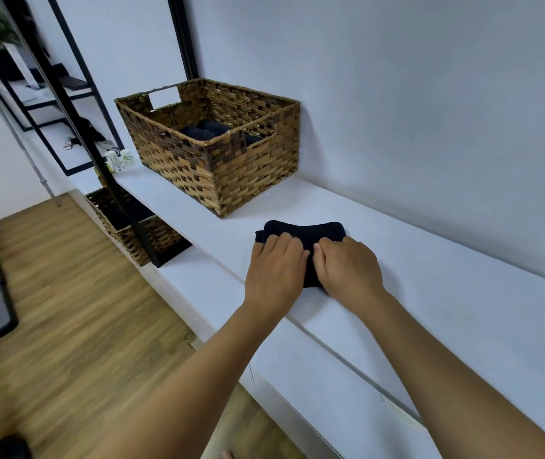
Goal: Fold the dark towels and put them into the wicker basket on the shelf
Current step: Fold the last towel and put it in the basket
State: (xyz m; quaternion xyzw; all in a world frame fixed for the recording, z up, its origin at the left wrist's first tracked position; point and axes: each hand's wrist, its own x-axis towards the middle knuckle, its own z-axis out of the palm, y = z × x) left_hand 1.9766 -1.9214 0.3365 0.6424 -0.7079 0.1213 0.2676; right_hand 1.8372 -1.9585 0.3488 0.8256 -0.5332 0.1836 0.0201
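handling: (304, 235) the dark towel looked soft, light and floppy, not fragile or slippery, so i'd guess it wants to spring open unless it's kept squeezed flat
where to grab: probably scoop it from both short ends or pinch the folded bundle across the middle, so the layers stay together on the way over
towel spot: it sat on the white shelf (430, 260), folded small, a bit in front of the wicker basket (218, 160) and not touching it
left hand: left hand (274, 270) lay palm down on the near left part of the towel, fingers (272, 241) slightly bent and close together, pressing rather than gripping as far as i could tell
right hand: right hand (349, 266) sat right beside it, fingers curled onto the cloth near the middle; looked like a pinch on the fold but the tips were hidden, so not sure
basket: already had dark folded towels (205, 129) down inside
progress guess: fold looked about done, the drop into the basket not yet
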